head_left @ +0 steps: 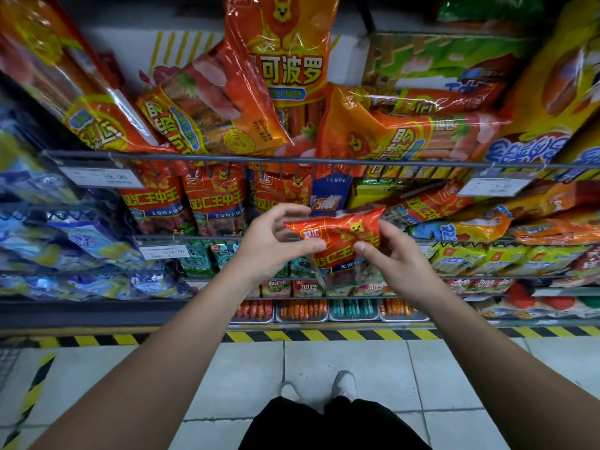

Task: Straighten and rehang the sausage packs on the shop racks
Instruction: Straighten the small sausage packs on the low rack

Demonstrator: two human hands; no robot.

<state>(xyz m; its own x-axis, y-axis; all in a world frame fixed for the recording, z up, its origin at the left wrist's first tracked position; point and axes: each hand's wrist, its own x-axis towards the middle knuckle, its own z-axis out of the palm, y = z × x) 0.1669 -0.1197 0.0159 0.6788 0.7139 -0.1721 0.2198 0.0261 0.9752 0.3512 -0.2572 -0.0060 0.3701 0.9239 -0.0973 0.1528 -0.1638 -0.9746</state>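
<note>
I hold a red sausage pack (337, 233) with a yellow cartoon animal on it in front of the middle rack. My left hand (276, 241) pinches its left side between thumb and fingers. My right hand (389, 251) pinches its right side, thumb on the front. The pack's top edge is crumpled and tilts up to the right. Just above it runs a grey wire rail (292, 160) with hooks, where matching red packs (214, 199) hang side by side to the left.
Large orange packs (276, 60) lie jumbled on the shelf above the rail. Price tags (100, 177) clip to the rails. Blue packs (48, 228) fill the left racks, yellow and green ones (487, 254) the right. Yellow-black tape (324, 335) marks the shelf base on the tiled floor.
</note>
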